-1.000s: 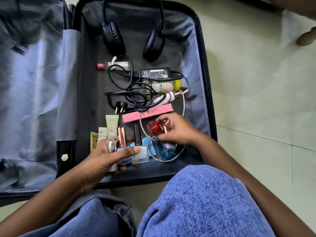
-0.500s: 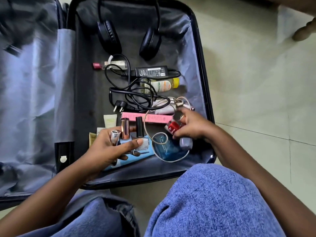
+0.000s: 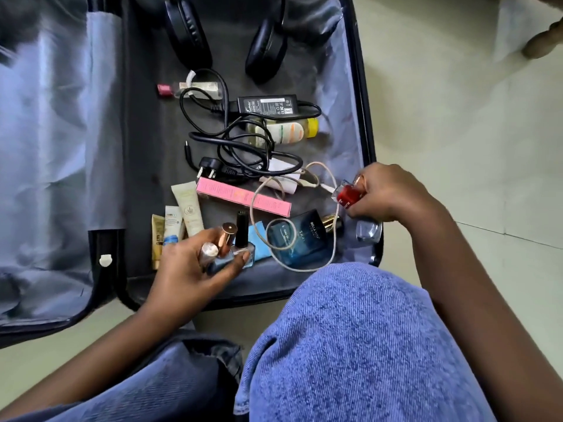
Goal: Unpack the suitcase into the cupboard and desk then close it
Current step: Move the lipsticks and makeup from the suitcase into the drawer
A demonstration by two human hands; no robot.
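Note:
An open black suitcase (image 3: 367, 141) lies on the floor, its grey-lined lid (image 3: 45, 147) flat to the left. My left hand (image 3: 189, 269) grips several nail polish bottles (image 3: 231, 248) low in the case. My right hand (image 3: 387, 199) holds a red nail polish bottle (image 3: 348, 194) and a clear bottle (image 3: 368, 233) over the case's right rim. Inside lie black headphones (image 3: 189, 35), a black charger (image 3: 268, 104) with tangled cable, a yellow-capped bottle (image 3: 289, 130), a pink box (image 3: 243, 197), cream tubes (image 3: 182, 214), a blue perfume box (image 3: 298, 239) and a white cable (image 3: 304, 184).
Pale tiled floor (image 3: 457, 132) spreads to the right of the case. A wooden furniture leg (image 3: 542, 41) stands at the top right. My knees in blue denim (image 3: 350, 345) fill the foreground, close to the case's near edge.
My right hand has carried the red bottle and clear bottle from the middle of the case to its right rim. My left hand holds its bottles in much the same place.

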